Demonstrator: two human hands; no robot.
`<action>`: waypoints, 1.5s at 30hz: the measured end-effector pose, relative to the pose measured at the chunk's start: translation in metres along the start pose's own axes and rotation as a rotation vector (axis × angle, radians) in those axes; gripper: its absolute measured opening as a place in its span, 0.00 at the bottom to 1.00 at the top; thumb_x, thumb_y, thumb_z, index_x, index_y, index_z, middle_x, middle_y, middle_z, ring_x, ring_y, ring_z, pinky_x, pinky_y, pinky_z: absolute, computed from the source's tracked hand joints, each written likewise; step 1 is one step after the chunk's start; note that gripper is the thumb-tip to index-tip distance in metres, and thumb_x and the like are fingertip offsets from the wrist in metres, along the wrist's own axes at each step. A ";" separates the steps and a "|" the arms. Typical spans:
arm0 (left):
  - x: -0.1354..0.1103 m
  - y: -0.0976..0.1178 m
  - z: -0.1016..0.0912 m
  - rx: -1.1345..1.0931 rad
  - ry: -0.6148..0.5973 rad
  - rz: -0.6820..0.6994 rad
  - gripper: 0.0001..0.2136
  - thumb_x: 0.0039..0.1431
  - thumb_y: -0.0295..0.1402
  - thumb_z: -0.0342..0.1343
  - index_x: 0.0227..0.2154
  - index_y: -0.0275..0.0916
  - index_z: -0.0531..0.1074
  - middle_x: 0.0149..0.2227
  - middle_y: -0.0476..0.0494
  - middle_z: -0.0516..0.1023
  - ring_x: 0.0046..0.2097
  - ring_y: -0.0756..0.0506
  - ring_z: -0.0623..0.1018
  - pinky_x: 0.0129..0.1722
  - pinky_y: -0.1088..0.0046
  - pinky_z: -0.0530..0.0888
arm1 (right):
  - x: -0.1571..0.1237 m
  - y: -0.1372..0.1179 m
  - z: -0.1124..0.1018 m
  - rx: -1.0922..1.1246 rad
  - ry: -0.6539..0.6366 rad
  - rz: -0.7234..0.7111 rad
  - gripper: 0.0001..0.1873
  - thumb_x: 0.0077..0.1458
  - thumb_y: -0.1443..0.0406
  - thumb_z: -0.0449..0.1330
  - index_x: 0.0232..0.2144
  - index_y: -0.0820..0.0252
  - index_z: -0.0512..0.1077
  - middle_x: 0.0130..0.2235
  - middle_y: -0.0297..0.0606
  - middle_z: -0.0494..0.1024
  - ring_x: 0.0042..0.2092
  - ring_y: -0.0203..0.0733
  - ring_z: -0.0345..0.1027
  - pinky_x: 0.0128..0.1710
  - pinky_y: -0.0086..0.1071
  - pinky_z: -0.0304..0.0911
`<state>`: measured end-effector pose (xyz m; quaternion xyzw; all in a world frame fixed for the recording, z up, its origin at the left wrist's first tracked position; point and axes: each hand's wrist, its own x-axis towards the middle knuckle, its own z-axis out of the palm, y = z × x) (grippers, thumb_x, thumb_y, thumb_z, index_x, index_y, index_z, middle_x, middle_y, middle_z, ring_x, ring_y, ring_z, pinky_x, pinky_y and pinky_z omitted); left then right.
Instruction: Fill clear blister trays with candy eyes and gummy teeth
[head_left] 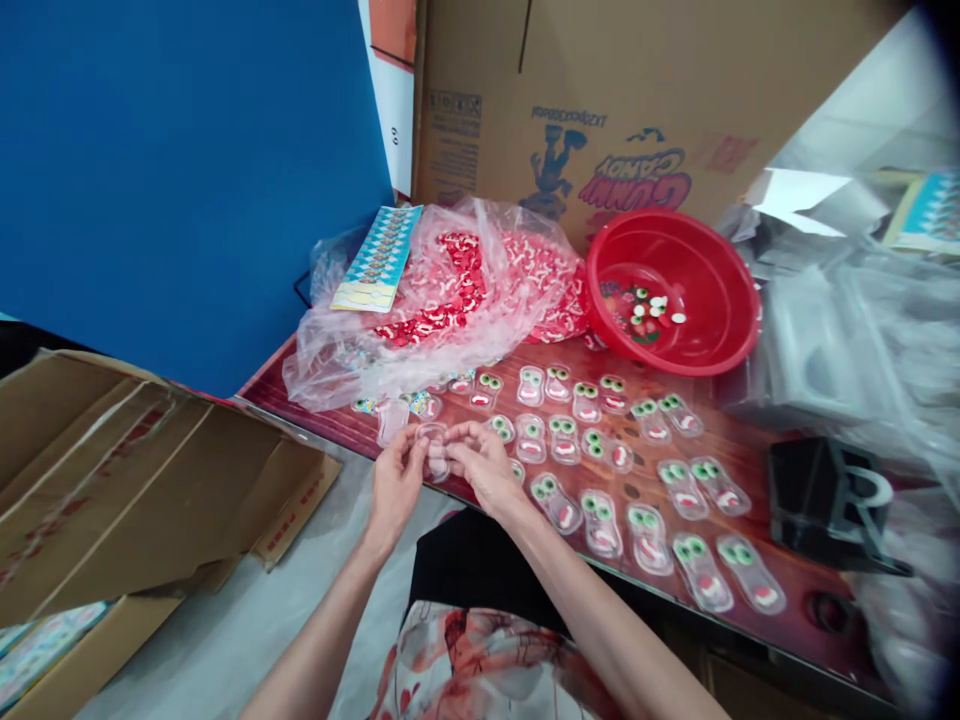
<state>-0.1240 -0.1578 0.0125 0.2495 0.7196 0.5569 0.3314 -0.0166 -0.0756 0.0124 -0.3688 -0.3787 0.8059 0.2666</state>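
Observation:
Between my two hands, at the table's near left edge, is a small clear plastic blister shell (436,455). My left hand (401,470) pinches its left side, fingers closed. From the right, my right hand (484,465) grips the same shell with thumb and fingertips. Whether anything lies inside the shell is too small to tell. Close by on the left lies another clear shell (391,420). Rows of clear shells with green-eyed pieces and red-and-white mouth pieces (564,440) spread over the table to the right of my hands.
Behind my hands sits an open plastic bag of red-and-white pieces (457,290), with a blue printed card (379,258) on it. A red basin (739,320) holds several eye pieces. A black tape dispenser (814,500) stands right. Cardboard boxes (225,480) and a blue panel (187,180) flank the left.

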 end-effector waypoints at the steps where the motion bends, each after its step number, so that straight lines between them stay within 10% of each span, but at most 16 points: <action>1: 0.002 -0.001 0.003 -0.015 -0.014 0.000 0.15 0.54 0.42 0.61 0.42 0.40 0.77 0.34 0.45 0.80 0.36 0.43 0.77 0.37 0.70 0.74 | 0.000 -0.002 -0.004 -0.104 0.003 -0.062 0.14 0.46 0.64 0.63 0.37 0.59 0.69 0.34 0.33 0.79 0.33 0.38 0.76 0.38 0.35 0.73; 6: 0.034 0.001 0.029 0.047 -0.141 0.102 0.15 0.54 0.39 0.61 0.43 0.39 0.77 0.35 0.43 0.81 0.35 0.44 0.78 0.37 0.69 0.75 | 0.018 -0.029 -0.031 -0.700 0.090 -0.413 0.11 0.55 0.65 0.55 0.40 0.59 0.73 0.35 0.35 0.80 0.37 0.40 0.74 0.42 0.34 0.68; 13: 0.087 0.002 0.065 0.406 -0.128 0.316 0.13 0.57 0.29 0.57 0.45 0.35 0.75 0.39 0.39 0.81 0.39 0.42 0.79 0.44 0.63 0.74 | 0.069 -0.052 -0.060 -0.950 0.277 -0.389 0.14 0.52 0.71 0.52 0.39 0.63 0.74 0.32 0.37 0.78 0.34 0.41 0.71 0.38 0.32 0.64; 21: 0.092 0.004 0.078 0.765 -0.086 0.452 0.16 0.60 0.23 0.50 0.48 0.34 0.75 0.42 0.35 0.78 0.43 0.40 0.77 0.48 0.63 0.71 | 0.089 -0.057 -0.057 -1.354 0.346 -0.356 0.18 0.53 0.76 0.49 0.41 0.66 0.75 0.39 0.45 0.77 0.42 0.44 0.68 0.43 0.32 0.59; 45: 0.090 0.012 0.087 1.015 -0.093 0.421 0.12 0.62 0.29 0.51 0.45 0.41 0.76 0.42 0.37 0.79 0.41 0.36 0.77 0.37 0.64 0.67 | 0.098 -0.080 -0.050 -1.566 0.263 -0.100 0.17 0.58 0.70 0.53 0.48 0.62 0.75 0.46 0.49 0.78 0.46 0.46 0.73 0.38 0.31 0.60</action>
